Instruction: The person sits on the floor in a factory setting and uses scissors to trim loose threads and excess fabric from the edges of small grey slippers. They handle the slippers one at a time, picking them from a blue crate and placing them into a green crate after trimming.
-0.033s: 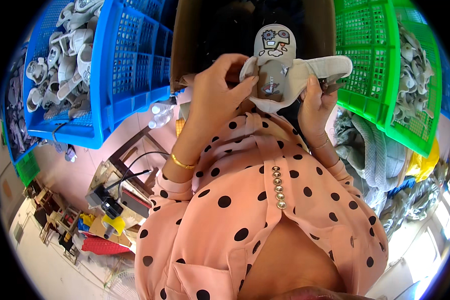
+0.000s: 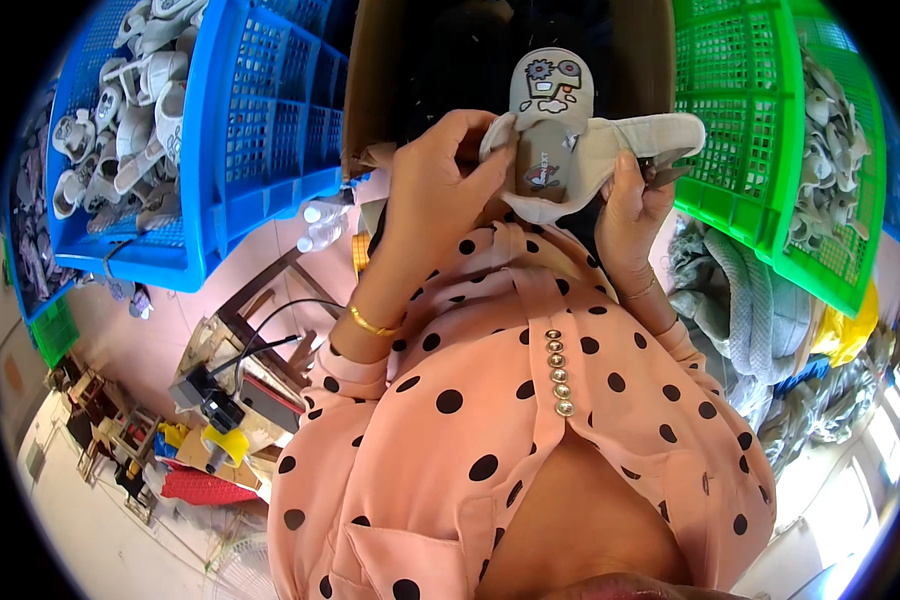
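One pale shoe (image 2: 548, 150), strap (image 2: 655, 132) spread outward; left hand (image 2: 445, 165) pinches its left side, right hand (image 2: 635, 205) grips its right.

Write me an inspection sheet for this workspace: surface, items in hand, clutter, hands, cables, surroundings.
Surface: worktop, nothing seen; open brown box ahead.
Items in hand: pale shoe with picture on toe, strap extended rightward.
Clutter: pale shoe parts in blue crate at left, more in green crate at right; grey bundle beside it.
Hands: left hand grips the shoe's left side; right hand grips near the strap.
Cables: black cable beside black device, lower left.
Surroundings: pink floor, bright window lower right.
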Motion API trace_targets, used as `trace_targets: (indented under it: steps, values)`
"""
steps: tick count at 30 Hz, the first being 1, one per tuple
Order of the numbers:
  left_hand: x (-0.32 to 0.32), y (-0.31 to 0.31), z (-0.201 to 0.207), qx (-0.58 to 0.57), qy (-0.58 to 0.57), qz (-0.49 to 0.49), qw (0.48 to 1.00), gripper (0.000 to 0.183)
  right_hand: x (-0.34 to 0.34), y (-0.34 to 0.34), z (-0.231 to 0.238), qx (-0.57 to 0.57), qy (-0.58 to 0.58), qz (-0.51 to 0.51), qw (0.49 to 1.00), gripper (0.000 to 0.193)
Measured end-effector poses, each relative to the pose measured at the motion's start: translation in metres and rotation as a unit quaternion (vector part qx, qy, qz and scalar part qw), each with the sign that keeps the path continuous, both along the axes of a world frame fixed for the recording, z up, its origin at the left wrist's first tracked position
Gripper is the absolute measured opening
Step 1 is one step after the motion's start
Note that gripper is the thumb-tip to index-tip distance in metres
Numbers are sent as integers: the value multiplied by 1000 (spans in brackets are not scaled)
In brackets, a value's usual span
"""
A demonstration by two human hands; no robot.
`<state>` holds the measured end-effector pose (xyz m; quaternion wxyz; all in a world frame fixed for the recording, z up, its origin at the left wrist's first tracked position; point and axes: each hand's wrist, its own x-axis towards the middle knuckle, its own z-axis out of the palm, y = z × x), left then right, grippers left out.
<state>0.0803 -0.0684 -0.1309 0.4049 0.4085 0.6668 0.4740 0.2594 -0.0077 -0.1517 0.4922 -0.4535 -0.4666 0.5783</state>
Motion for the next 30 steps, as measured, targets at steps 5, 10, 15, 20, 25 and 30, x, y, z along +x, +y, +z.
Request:
trace_targets:
  steps: [5, 10, 15, 20, 25, 30]
  values:
    - [0, -14, -1, -5, 18, 87, 996, 18, 31, -3, -3, -17, -118, 67, 991, 23]
    - [-4, -32, 6, -62, 26, 15, 998, 17, 42, 19, 46, 96, -221, 114, 964, 16]
    - [8, -45, 14, -75, -38, -44, 995, 16, 8, 8, 34, 122, -296, 385, 866, 23]
    - [-1, -58, 3, -86, -173, -79, 978, 19, 3, 7, 21, 97, -287, 446, 842, 24]
    - [-7, -62, -2, -83, -200, -106, 970, 20, 5, 16, 18, 71, -286, 468, 833, 22]
    - [-9, -53, 4, -135, -229, -116, 957, 19, 11, 16, 13, -24, -245, 481, 841, 20]
